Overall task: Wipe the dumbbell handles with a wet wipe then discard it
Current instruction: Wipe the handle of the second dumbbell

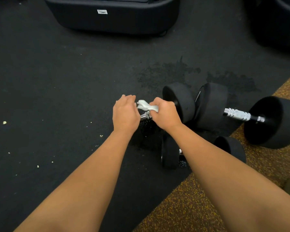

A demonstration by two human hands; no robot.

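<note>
While curling over the chrome handle [145,116], right grip [164,113]: pinching the wet wipe [146,106] against the bar; folding tight round the bunched white cloth; showing knuckles upward.
Left grip [126,113]: hovering palm-down just beside the loose end of the wet wipe; lying with fingers together and loosely bent; clasping nothing visible; covering the near part of the bar, so touching it or not, impossible to tell.
Wipe's place: sitting crumpled on top of the chrome handle, between the two grips; trailing out leftward from the right grip.
First dumbbell [181,101]: lying on the black floor mat [57,81]; showing only a short stretch of bar between the grips; sitting with its far black head right against a head of the next one.
Second dumbbell [237,114]: lying to the right; showing a bare knurled silver bar; resting its outer head on the speckled brown flooring [191,206].
Third dumbbell [170,153]: lying nearer, smaller; hiding partly under the right forearm.
Damp patch [167,72]: darkening the mat just beyond the dumbbells.
Black machine base [112,22]: standing at the far edge; carrying a small white label [102,11].
</note>
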